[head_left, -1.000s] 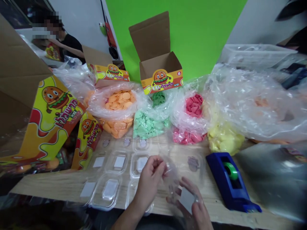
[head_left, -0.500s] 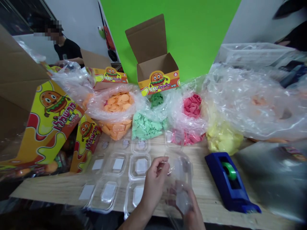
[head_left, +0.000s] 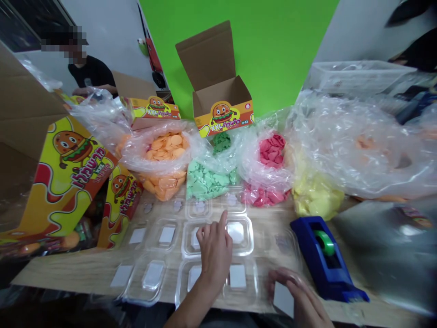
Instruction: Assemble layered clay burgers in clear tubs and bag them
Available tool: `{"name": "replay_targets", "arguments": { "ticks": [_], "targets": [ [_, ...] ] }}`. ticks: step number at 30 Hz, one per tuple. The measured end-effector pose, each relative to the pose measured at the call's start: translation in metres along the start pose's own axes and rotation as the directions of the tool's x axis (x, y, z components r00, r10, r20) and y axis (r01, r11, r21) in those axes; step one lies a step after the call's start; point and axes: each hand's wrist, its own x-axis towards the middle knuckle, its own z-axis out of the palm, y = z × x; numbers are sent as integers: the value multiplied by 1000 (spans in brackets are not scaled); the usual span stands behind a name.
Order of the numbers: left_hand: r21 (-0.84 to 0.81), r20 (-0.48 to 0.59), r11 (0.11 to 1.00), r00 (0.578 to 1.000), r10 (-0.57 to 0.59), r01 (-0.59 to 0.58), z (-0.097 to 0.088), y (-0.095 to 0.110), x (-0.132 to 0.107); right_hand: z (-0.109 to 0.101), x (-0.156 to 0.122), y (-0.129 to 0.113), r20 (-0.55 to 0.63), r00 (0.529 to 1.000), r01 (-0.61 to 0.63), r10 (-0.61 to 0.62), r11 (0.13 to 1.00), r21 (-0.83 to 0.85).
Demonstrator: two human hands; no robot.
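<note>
My left hand [head_left: 216, 248] is over the rows of clear plastic containers, its index finger stretched out and the other fingers partly bent, holding nothing. Its fingertips are at the edge of an open clamshell container [head_left: 251, 236] with a white square inside. At the lower right my right hand [head_left: 303, 296] is closed around a clear plastic container, blurred and mostly see-through, with a white square [head_left: 283, 299] showing. Another opened clear container [head_left: 290, 243] lies just beyond it. Several more containers [head_left: 145, 291] with white squares stand in rows to the left.
Behind the containers stand bags of orange discs [head_left: 167, 148], green pieces [head_left: 211, 180], pink pieces [head_left: 273, 150] and yellow pieces [head_left: 319, 196]. A blue tape dispenser [head_left: 327, 269] is at right. Printed burger boxes [head_left: 223, 116] stand behind and left. A person [head_left: 90, 73] is at back left.
The clear container held between both hands has been set down on the table in the row. My left hand has moved onto the containers; my right hand has moved right and down with another container.
</note>
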Motion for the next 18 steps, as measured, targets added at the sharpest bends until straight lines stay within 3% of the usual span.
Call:
{"name": "replay_targets", "arguments": {
  "ticks": [2,4,6,9,11,14,18],
  "targets": [
    [139,-10,990,1000,-3,4,5,-1,0,-7,2,3,81,996,-28,36,995,-100],
    [197,-44,980,999,8,1,7,0,-1,-6,3,6,89,994,-48,64,984,-169],
    [138,-43,988,997,70,-63,5,4,-1,1,4,10,83,996,-16,39,965,-261],
    [-132,45,954,960,277,-269,-5,24,4,9,5,9,104,994,61,-22,920,-387],
    [-376,133,854,891,434,-360,-12,52,15,10,5,3,96,993,101,-67,906,-412],
    [-635,221,697,786,577,-333,-15,118,39,6,3,-5,77,989,150,-130,899,-411],
    [-606,259,697,733,629,-384,9,216,71,2,1,-3,88,985,173,-150,893,-415]
  ]
}}
